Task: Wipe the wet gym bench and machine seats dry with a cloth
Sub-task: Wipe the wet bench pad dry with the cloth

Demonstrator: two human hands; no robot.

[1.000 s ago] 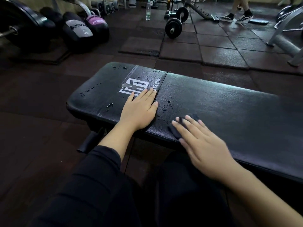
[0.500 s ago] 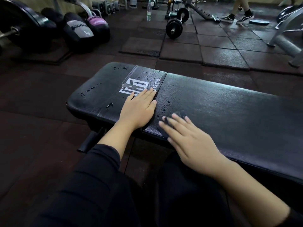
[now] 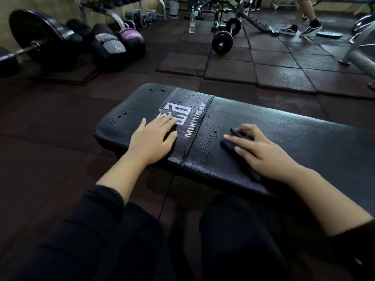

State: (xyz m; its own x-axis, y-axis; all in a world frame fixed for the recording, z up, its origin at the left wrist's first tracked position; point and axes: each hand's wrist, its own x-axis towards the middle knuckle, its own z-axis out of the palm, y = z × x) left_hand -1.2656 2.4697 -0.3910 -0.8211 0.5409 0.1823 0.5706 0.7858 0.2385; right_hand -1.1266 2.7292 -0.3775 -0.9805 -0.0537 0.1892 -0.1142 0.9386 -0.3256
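Since the earlier frames our right hand (image 3: 261,153) has slid rightward along the black padded vinyl gym bench (image 3: 284,138), away from our left hand (image 3: 151,141), with the dark folded cloth (image 3: 239,147) under it. Right fingers are now curled, pinching the cloth's far edge and pressing it onto the pad. Cloth pokes out past the fingertips on the thumb side and trails back under the palm toward the near bench edge. Water droplets (image 3: 210,136) sit just left of the grip, between both hands. Left hand lies flat, fingers straight, gripping nothing, fingertips on the white square logo (image 3: 182,112). More droplets beyond it at the bench end. Black barbell plates (image 3: 222,44) lie on the rubber floor tiles well beyond the grip.
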